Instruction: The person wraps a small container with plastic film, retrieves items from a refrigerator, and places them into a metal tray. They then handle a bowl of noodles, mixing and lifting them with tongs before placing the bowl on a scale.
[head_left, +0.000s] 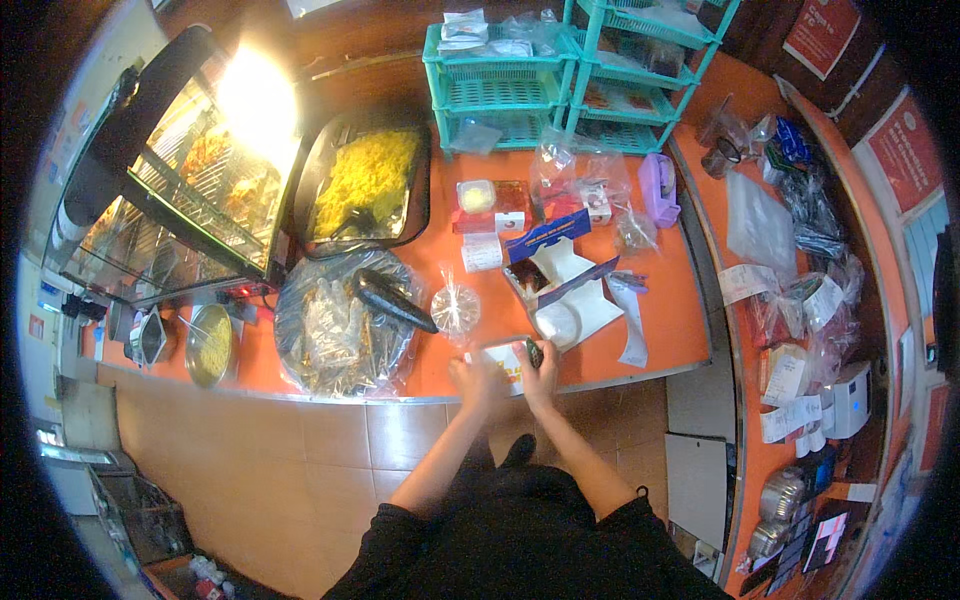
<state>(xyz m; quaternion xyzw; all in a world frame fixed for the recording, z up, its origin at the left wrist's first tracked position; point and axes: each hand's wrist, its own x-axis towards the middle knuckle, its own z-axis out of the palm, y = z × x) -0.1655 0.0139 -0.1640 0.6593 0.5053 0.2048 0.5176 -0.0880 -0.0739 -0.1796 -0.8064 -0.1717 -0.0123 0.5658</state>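
At the front edge of the orange counter, my left hand is curled at the left side of a white packet with yellow and red print; motion blurs it. My right hand grips a small dark green object at the packet's right side; its kind is unclear. Just behind lies an open cardboard food box with blue printed flaps, white lining paper and dark food partly visible inside. A round white bundle rests at its front. A knotted clear plastic bag sits left of the box.
A plastic-covered round tray carries a clear glove and a black-handled utensil. Behind are a pan of yellow rice, a lit glass food warmer, turquoise racks and a purple tape dispenser. A steel bowl stands left.
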